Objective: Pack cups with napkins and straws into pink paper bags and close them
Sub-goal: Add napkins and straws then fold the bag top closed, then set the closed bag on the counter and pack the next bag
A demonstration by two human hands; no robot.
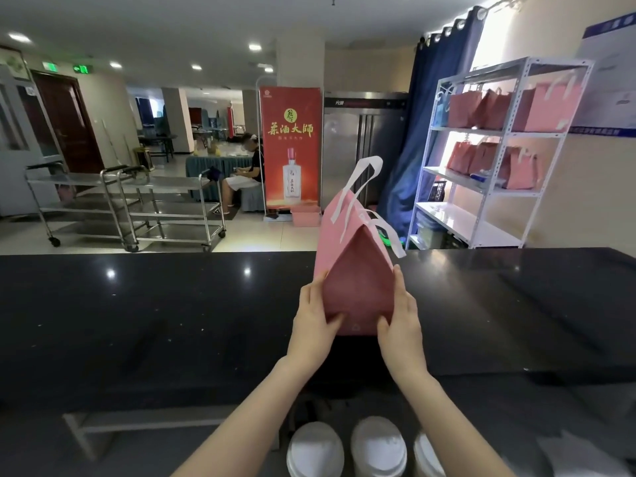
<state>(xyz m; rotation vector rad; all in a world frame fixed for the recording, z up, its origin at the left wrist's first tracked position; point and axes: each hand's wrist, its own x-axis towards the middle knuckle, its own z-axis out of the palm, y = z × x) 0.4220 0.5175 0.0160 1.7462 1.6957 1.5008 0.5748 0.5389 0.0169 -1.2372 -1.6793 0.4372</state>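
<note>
Both forearms reach forward over the black desk (172,304), bare and nearly parallel, meeting at 1 pink paper bag (358,287) that stands upright on the desk straight ahead. The left hand (315,318) grips the bag's lower left edge, thumb laid across the front face and fingers tucked out of sight behind. The right hand (401,318) holds the lower right edge, thumb on the front near the base and the index finger stretched up along the side crease. The bag's top is folded into a peak, its white handles (364,173) sticking up. 3 white-lidded cups (315,449) sit close to the person, below the arms. More pink bags (550,105) fill the white shelf (461,222) on the right.
</note>
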